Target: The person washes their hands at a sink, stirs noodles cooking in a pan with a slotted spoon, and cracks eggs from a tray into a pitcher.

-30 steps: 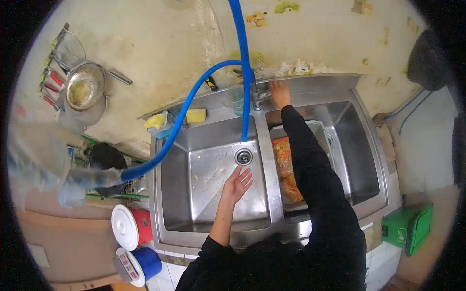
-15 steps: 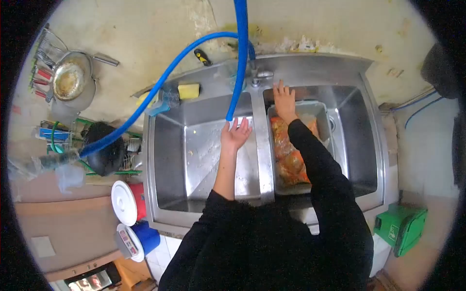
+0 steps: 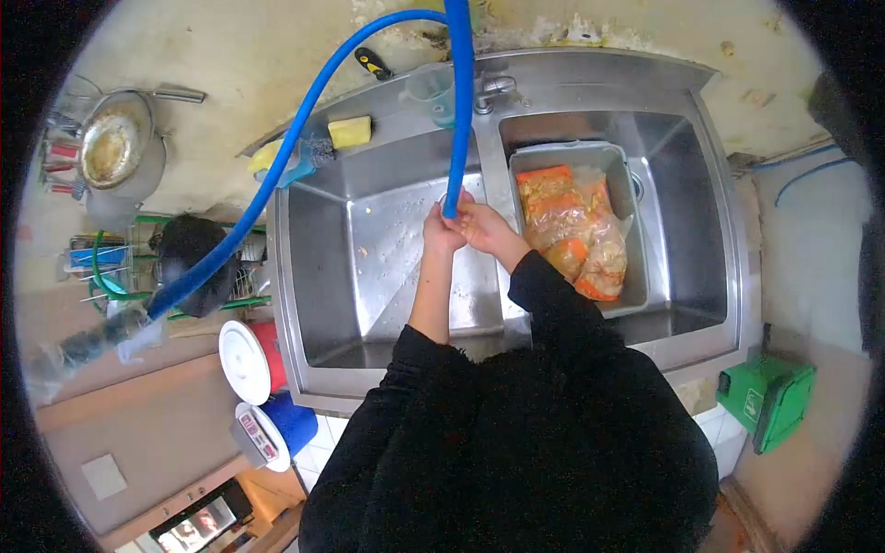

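Observation:
My left hand (image 3: 442, 232) is palm up and slightly cupped over the left basin, right below the end of a blue hose (image 3: 460, 138). Against it lies my right hand (image 3: 490, 230), its bent fingers reaching across the left fingers. Part of both hands is hidden behind the hose end, and neither visibly grips it. To the right, a grey tub (image 3: 636, 267) stands in the right basin. It holds clear plastic bags of orange and pale food (image 3: 572, 221).
The double steel sink (image 3: 318, 276) carries a tap (image 3: 498, 88), a clear jug (image 3: 431, 92) and a yellow sponge (image 3: 350, 132) along its back. A dish rack (image 3: 138, 253) is at left. Lidded buckets (image 3: 244, 361) and a green bin (image 3: 770, 396) flank the sink.
My right hand has left the tap side above the tub and come left to meet my left hand under the hose. The camera view has shifted a little.

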`<control>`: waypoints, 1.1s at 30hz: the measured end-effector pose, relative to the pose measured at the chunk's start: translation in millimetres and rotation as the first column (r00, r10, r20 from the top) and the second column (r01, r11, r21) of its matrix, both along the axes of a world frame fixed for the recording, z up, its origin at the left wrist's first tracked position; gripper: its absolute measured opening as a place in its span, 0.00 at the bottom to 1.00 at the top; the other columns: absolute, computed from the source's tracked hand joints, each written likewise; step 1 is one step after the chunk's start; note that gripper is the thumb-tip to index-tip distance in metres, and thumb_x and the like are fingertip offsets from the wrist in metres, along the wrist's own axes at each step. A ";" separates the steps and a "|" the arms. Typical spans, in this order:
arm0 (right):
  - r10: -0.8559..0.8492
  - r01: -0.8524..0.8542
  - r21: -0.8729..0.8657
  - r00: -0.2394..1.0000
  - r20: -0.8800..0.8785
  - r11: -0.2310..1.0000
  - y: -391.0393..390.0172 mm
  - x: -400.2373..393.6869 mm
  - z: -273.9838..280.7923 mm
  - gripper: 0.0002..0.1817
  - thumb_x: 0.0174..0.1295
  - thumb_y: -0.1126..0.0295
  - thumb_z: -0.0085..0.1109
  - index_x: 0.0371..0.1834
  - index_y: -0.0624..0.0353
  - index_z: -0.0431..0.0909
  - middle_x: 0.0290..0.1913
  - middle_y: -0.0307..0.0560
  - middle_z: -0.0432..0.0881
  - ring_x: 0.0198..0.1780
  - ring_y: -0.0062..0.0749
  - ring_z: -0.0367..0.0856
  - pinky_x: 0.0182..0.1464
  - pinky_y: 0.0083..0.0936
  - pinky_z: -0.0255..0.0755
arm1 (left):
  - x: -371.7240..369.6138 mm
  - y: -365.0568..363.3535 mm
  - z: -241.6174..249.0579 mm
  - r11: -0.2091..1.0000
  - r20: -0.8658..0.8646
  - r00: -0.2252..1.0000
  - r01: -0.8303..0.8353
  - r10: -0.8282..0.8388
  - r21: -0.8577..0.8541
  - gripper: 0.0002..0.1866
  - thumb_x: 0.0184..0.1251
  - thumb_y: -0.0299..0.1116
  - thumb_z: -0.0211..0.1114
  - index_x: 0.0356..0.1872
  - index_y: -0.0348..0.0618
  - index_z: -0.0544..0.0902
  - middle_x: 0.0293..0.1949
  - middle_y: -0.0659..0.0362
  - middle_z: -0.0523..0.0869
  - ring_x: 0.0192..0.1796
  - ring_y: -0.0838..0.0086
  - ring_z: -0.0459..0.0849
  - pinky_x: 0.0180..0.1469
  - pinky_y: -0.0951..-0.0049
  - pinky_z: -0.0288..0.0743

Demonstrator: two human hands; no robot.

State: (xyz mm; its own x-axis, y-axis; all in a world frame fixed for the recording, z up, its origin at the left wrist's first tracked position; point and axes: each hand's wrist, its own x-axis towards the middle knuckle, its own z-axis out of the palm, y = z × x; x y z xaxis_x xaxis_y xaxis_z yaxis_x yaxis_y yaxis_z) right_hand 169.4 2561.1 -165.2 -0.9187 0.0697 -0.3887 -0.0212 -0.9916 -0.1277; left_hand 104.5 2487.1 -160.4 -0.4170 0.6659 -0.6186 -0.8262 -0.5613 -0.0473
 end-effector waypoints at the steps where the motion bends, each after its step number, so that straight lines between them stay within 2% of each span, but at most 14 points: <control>1: -0.002 0.002 0.006 1.000 -0.002 1.000 -2.3 -0.9 -6.6 0.09 0.56 0.73 0.49 0.37 0.68 0.69 0.38 0.52 0.74 0.40 0.38 0.75 0.47 0.32 0.72 | 0.3 -4.7 -6.0 0.998 -0.002 1.000 0.009 -0.008 0.067 0.29 0.66 0.48 0.29 0.49 0.32 0.69 0.45 0.47 0.75 0.49 0.59 0.73 0.55 0.59 0.64; 3: 0.016 -0.016 -0.005 1.000 -0.020 1.000 -6.8 -0.9 -13.9 0.10 0.57 0.73 0.48 0.38 0.68 0.68 0.39 0.54 0.73 0.41 0.40 0.74 0.49 0.33 0.71 | -0.8 -9.5 -10.9 0.991 -0.004 1.000 0.014 -0.014 0.134 0.28 0.66 0.47 0.30 0.48 0.33 0.69 0.45 0.48 0.76 0.49 0.59 0.73 0.54 0.60 0.64; 5: 0.034 -0.035 -0.020 0.999 -0.039 0.999 -11.5 -1.6 -17.0 0.11 0.57 0.73 0.48 0.40 0.69 0.67 0.41 0.55 0.72 0.43 0.42 0.73 0.51 0.33 0.70 | -1.3 -11.0 -10.8 0.997 -0.022 1.000 -0.014 0.012 -0.079 0.21 0.67 0.39 0.32 0.50 0.41 0.69 0.49 0.51 0.74 0.50 0.60 0.72 0.56 0.59 0.63; 14: -0.018 0.018 0.004 0.994 0.103 1.000 -29.3 -26.6 4.2 0.11 0.55 0.74 0.49 0.39 0.70 0.69 0.41 0.55 0.72 0.44 0.43 0.73 0.51 0.36 0.69 | -24.8 -21.0 -27.8 0.994 -0.065 0.994 -0.087 0.082 -0.067 0.20 0.66 0.43 0.35 0.48 0.43 0.71 0.46 0.50 0.76 0.51 0.59 0.72 0.55 0.57 0.63; 17: -0.097 0.060 0.363 0.992 0.084 0.930 -43.5 -35.9 3.9 0.09 0.50 0.75 0.53 0.31 0.72 0.72 0.34 0.60 0.75 0.38 0.45 0.76 0.42 0.32 0.74 | -50.4 -43.5 -83.9 0.995 -0.172 0.985 0.038 -0.021 0.096 0.17 0.65 0.40 0.39 0.42 0.44 0.73 0.44 0.53 0.77 0.48 0.62 0.74 0.53 0.63 0.65; 18: -0.071 -0.112 0.833 0.981 0.178 0.543 -44.8 -36.9 12.5 0.10 0.48 0.71 0.54 0.29 0.69 0.74 0.31 0.57 0.76 0.35 0.46 0.76 0.44 0.33 0.71 | -46.7 -45.5 -80.0 0.995 -0.170 0.985 0.036 -0.020 0.094 0.17 0.65 0.40 0.39 0.42 0.44 0.73 0.44 0.53 0.77 0.48 0.62 0.74 0.53 0.63 0.65; 19: -0.104 -0.273 0.960 0.958 0.266 -0.056 -45.9 -37.9 19.1 0.10 0.47 0.67 0.54 0.27 0.65 0.75 0.27 0.54 0.77 0.33 0.46 0.76 0.46 0.34 0.68 | -38.4 -47.7 -67.2 0.987 -0.183 0.983 0.059 -0.031 0.149 0.17 0.65 0.41 0.38 0.43 0.43 0.73 0.45 0.53 0.77 0.48 0.61 0.74 0.53 0.61 0.65; 20: -0.101 -0.274 0.960 0.958 0.267 -0.054 -47.4 -38.1 25.6 0.10 0.47 0.67 0.54 0.27 0.65 0.75 0.27 0.54 0.77 0.33 0.46 0.76 0.46 0.34 0.68 | -28.9 -51.2 -54.1 0.975 -0.197 0.980 0.083 -0.043 0.204 0.18 0.65 0.42 0.37 0.44 0.43 0.72 0.45 0.52 0.77 0.49 0.60 0.73 0.54 0.60 0.64; 22: -0.114 -0.355 0.880 0.935 0.336 -0.316 -53.0 -38.1 32.9 0.15 0.44 0.62 0.55 0.32 0.61 0.77 0.26 0.53 0.77 0.33 0.48 0.75 0.46 0.35 0.66 | -11.5 -54.8 -26.1 0.941 -0.227 0.972 0.134 -0.064 0.310 0.20 0.66 0.43 0.36 0.47 0.43 0.71 0.46 0.51 0.76 0.49 0.58 0.73 0.54 0.58 0.64; 26: -0.162 -0.425 0.851 0.905 0.393 -0.308 -81.3 -31.9 9.6 0.14 0.49 0.61 0.51 0.34 0.57 0.76 0.32 0.50 0.78 0.37 0.47 0.75 0.48 0.37 0.64 | -2.6 -64.2 11.0 0.897 -0.333 0.932 0.263 -0.142 0.355 0.21 0.65 0.43 0.37 0.47 0.41 0.71 0.47 0.51 0.75 0.50 0.58 0.72 0.55 0.58 0.63; 28: 0.140 0.174 0.956 0.980 -0.144 -0.235 -86.6 -11.1 10.5 0.20 0.56 0.56 0.44 0.47 0.56 0.71 0.47 0.53 0.74 0.53 0.46 0.67 0.57 0.37 0.55 | -6.5 -70.2 23.4 0.929 -0.418 0.883 0.316 -0.213 0.194 0.20 0.63 0.42 0.38 0.47 0.40 0.71 0.47 0.50 0.75 0.50 0.59 0.72 0.55 0.59 0.62; 30: 0.200 0.030 0.986 0.980 0.003 -0.162 -73.7 -10.6 -9.7 0.22 0.58 0.58 0.38 0.56 0.51 0.64 0.54 0.49 0.69 0.60 0.43 0.58 0.63 0.42 0.42 | -0.3 -68.4 21.4 0.944 -0.417 0.868 0.323 -0.270 0.061 0.20 0.62 0.42 0.39 0.47 0.39 0.71 0.47 0.50 0.75 0.50 0.60 0.72 0.56 0.60 0.62; 32: -0.075 -0.098 0.820 0.995 0.068 -0.564 -58.1 -7.7 -7.0 0.14 0.54 0.63 0.42 0.39 0.53 0.75 0.47 0.45 0.74 0.52 0.41 0.69 0.57 0.44 0.52 | 13.5 -60.7 -1.9 0.945 -0.261 0.939 0.275 -0.224 0.177 0.20 0.61 0.41 0.40 0.46 0.38 0.71 0.47 0.50 0.75 0.50 0.61 0.72 0.56 0.61 0.61; 33: -0.204 -0.279 0.739 0.960 0.192 -0.614 -61.6 -3.2 6.9 0.13 0.51 0.66 0.44 0.38 0.55 0.75 0.45 0.48 0.75 0.51 0.42 0.69 0.54 0.41 0.57 | 16.2 -57.0 -21.5 0.921 -0.127 0.973 0.226 -0.194 0.318 0.23 0.61 0.39 0.38 0.51 0.34 0.66 0.50 0.47 0.72 0.52 0.59 0.70 0.58 0.60 0.60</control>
State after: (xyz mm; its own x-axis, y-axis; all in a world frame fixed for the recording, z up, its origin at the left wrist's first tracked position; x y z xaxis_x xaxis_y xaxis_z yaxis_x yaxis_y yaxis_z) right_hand 166.2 2499.5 -158.3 -0.8885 0.4413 0.1259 0.2600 0.7101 -0.6543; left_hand 120.7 2430.1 -181.9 -0.2896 0.9034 -0.3163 -0.9329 -0.3403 -0.1180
